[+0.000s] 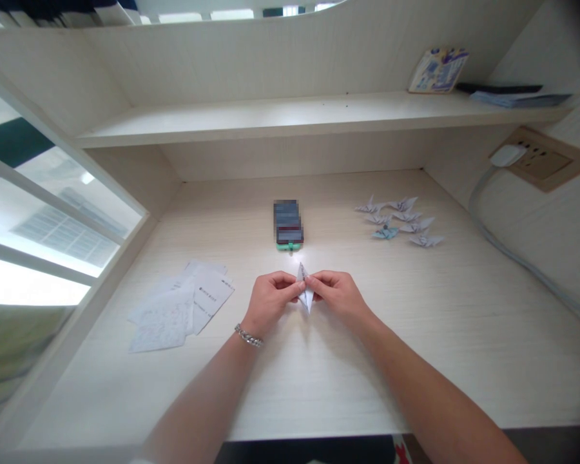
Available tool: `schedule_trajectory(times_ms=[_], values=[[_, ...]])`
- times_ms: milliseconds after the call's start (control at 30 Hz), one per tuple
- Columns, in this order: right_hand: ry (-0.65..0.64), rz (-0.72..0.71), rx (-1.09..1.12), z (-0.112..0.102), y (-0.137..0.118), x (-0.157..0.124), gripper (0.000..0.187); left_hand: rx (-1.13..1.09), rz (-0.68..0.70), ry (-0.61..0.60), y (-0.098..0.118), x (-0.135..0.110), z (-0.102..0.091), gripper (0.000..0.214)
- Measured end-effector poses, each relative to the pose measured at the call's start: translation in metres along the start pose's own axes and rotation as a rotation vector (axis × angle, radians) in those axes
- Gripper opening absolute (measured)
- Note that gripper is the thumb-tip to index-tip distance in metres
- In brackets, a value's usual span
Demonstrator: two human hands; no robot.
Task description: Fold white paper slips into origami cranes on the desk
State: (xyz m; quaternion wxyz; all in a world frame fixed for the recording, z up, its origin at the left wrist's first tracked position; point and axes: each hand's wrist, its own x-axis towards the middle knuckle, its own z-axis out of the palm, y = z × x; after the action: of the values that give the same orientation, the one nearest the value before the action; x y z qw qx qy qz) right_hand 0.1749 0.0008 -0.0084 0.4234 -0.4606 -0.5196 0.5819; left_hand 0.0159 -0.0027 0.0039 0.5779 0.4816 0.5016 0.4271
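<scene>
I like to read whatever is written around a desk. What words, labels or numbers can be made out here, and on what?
Nothing reads clearly.
Paper sheets: printed lines, too small to read.
Phone: screen blurred.
Packet on the shelf: blue print, too blurred to read.
Folded paper between the left hand and right hand: faint marks, unreadable.
Paper cranes: no legible text.

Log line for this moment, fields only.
left hand: pinching folded paper piece | right hand: pinching same | phone: behind | paper cranes: far right | paper sheets: left
</scene>
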Motion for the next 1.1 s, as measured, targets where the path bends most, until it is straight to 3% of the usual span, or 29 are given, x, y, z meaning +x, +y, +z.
schedule_trajectory(times_ms=[267, 500, 700, 1100], values=[[-0.043, 0.037, 0.077, -0.0010, 0.0005, 0.0012, 0.024, 0.014, -0.034, -0.047, -0.0012, 0.0006, 0.0011, 0.026], [0.076, 0.010, 0.146, -0.0008, 0.0035, 0.0014, 0.025, -0.158, -0.077, -0.160, -0.0023, -0.0007, 0.0032, 0.030], [0.019, 0.017, 0.168, -0.0010, 0.0028, 0.0007, 0.027, -0.098, -0.037, -0.105, -0.0043, 0.0016, 0.0034, 0.032], [0.131, -0.034, 0.136, 0.0036, 0.0071, 0.0023, 0.022, -0.114, 0.004, -0.080, -0.0044, -0.0012, 0.0084, 0.032]])
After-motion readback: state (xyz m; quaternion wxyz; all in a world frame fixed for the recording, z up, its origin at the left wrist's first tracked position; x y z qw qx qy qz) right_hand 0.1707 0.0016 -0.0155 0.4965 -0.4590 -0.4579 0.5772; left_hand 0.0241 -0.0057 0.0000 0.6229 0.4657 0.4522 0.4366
